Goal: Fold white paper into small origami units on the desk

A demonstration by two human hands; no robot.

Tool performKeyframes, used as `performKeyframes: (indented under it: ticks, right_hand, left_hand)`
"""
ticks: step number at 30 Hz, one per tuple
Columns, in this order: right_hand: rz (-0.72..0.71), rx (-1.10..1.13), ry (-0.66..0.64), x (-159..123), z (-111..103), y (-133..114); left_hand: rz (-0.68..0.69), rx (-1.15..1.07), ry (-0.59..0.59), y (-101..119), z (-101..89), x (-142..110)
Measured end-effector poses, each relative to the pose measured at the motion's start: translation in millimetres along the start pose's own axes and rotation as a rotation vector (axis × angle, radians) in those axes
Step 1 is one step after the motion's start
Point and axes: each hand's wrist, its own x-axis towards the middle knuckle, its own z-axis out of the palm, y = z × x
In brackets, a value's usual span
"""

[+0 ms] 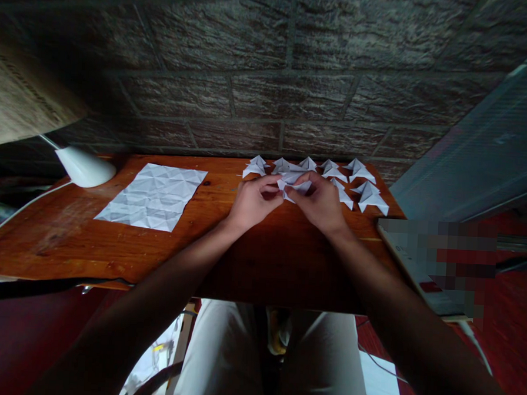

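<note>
Between my two hands is a folded white paper piece [296,189], held just above the wooden table. My left hand [255,198] pinches its left side with thumb and fingers. On the right side my right hand [320,199] grips it, the thumb lying across the front. Part of the paper is hidden behind the fingers. Several folded paper shapes with pointed peaks stand in rows behind and to the right of my hands, among them one at the back left [257,165] and one at the front right [370,197].
A creased white paper sheet [153,196] lies flat on the left of the wooden table [123,255]. Farther left stands a lamp with a white base [85,167] and a trailing cord. A stone-patterned wall [255,97] rises directly behind the table.
</note>
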Motion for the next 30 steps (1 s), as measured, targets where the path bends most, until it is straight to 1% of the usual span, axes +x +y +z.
performKeyframes:
  ticks: [5, 9, 13, 18, 23, 27, 30]
  right_hand:
    - [-0.03, -0.02, -0.003, -1.0, -1.1, -2.4]
    - [-0.048, -0.018, 0.003, -1.2, -2.3, -1.9]
    - [-0.08, 0.053, 0.011, -1.4, -1.4, 1.1]
    - [-0.071, 0.277, -0.012, 2.1, -3.5, 1.9]
    - [-0.007, 0.328, -0.056, 7.1, -11.4, 1.4]
    - [0.005, 0.374, -0.071, 6.8, -12.4, -0.4]
    - [0.008, 0.379, -0.064, 5.6, -11.0, -2.4]
  left_hand:
    - [0.035, 0.085, 0.011, 1.9, -0.9, -1.6]
    - [0.064, 0.07, -0.007, 0.2, -1.0, -0.9]
    - [0.034, -0.041, -0.007, -5.8, -1.2, 3.1]
    - [-0.029, -0.253, 0.021, -9.5, -4.3, 10.0]
    - [-0.087, -0.406, 0.036, -4.5, -4.3, 11.2]
    - [-0.134, -0.495, 0.095, -0.1, -1.7, 10.4]
    - [-0.17, -0.516, 0.125, 0.2, -0.3, 10.6]
